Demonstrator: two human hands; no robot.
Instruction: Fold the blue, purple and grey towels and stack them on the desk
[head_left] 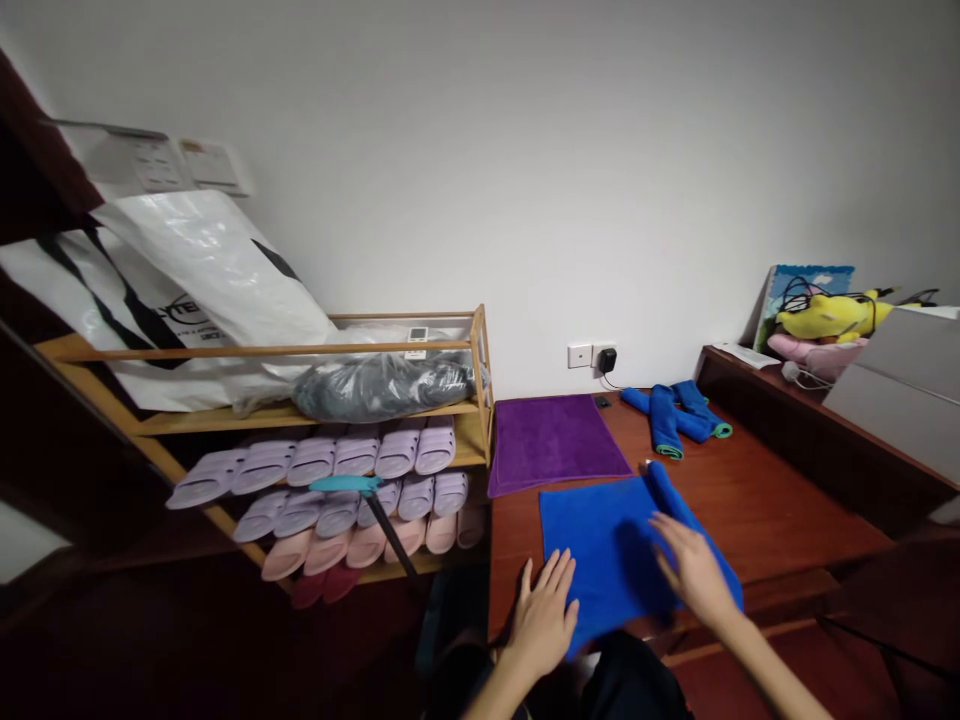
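A blue towel [607, 535] lies spread on the red-brown wooden table [750, 505], its right edge rolled up. My left hand [544, 610] rests flat at the towel's near left corner, fingers stretched out. On the towel's right part, against the rolled edge, my right hand [694, 570] presses flat with its fingers spread. Neither hand holds anything.
A purple towel [555, 440] lies flat behind the blue one. Rolled blue towels [675, 415] sit at the back near a wall socket [592, 356]. A wooden shoe rack [315, 470] with several slippers stands left. A yellow plush toy [832, 315] lies on the right ledge.
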